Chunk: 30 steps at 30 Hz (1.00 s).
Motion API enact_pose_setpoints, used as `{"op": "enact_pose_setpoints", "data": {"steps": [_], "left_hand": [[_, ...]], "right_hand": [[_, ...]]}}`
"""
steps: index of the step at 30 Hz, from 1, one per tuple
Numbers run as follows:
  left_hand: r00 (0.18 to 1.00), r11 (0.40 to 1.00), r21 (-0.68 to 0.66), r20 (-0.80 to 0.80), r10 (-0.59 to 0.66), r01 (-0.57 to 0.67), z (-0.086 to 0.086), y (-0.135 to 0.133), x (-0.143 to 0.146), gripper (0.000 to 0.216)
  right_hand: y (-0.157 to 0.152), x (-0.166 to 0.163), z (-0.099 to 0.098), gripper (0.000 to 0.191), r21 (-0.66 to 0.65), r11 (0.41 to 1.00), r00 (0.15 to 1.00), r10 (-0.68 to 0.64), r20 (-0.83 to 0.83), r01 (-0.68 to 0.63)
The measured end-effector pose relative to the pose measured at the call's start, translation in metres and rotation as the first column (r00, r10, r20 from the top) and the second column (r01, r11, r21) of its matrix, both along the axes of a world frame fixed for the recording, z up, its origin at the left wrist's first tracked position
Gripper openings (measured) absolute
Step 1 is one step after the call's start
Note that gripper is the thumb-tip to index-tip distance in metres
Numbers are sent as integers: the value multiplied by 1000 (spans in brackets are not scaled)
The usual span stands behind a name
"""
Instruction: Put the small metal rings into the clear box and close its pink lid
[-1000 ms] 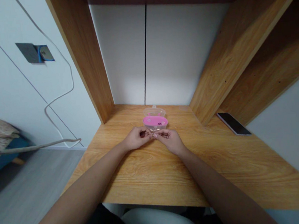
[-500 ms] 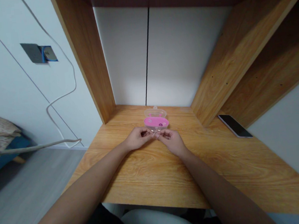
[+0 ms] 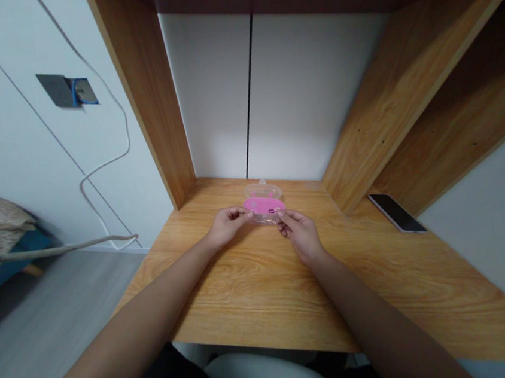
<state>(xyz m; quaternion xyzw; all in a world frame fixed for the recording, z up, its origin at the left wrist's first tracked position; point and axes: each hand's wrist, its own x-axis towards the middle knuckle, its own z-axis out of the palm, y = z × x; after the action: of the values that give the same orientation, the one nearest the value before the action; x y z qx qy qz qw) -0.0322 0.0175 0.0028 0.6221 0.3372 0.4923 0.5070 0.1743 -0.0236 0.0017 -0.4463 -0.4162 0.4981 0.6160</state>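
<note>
A small pink box with a clear lid hinged open behind it sits on the wooden desk, with small dark bits on its pink inside. My left hand lies on the desk with its fingers curled and pinched, the tips at the box's left front edge. My right hand is also curled, its fingertips at the box's right front corner. What either pinch holds is too small to make out.
A dark phone lies on the desk at the right, beside a slanted wooden side panel. Another wooden panel stands at the left. A white cable hangs from a wall socket. A pale seat shows below the desk edge.
My hands were pinched together in front of the box. They have drawn apart and moved forward, and their fingertips are now at its two front corners.
</note>
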Motion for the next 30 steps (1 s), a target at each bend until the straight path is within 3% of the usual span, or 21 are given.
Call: {"op": "enact_pose_setpoints", "data": {"steps": [4, 11, 16, 22, 30], "left_hand": [[996, 997, -64, 76, 45, -40, 3, 1, 0, 35], [998, 996, -87, 56, 2, 3, 1, 0, 0, 34], [998, 995, -87, 22, -51, 53, -2, 0, 0, 33], [992, 995, -39, -89, -90, 87, -4, -1, 1, 35], [970, 986, -52, -179, -166, 159, -5, -3, 0, 37]], "right_hand": [[-3, 1, 6, 31, -29, 1000, 992, -4, -123, 0], [-1, 1, 2, 31, -18, 1000, 995, 10, -99, -12], [0, 0, -4, 32, 9, 1000, 1000, 25, 16, -26], [-3, -7, -6, 32, 88, 992, 960, 64, 273, -91], [-6, -11, -8, 32, 117, 985, 915, 73, 398, -130]]}}
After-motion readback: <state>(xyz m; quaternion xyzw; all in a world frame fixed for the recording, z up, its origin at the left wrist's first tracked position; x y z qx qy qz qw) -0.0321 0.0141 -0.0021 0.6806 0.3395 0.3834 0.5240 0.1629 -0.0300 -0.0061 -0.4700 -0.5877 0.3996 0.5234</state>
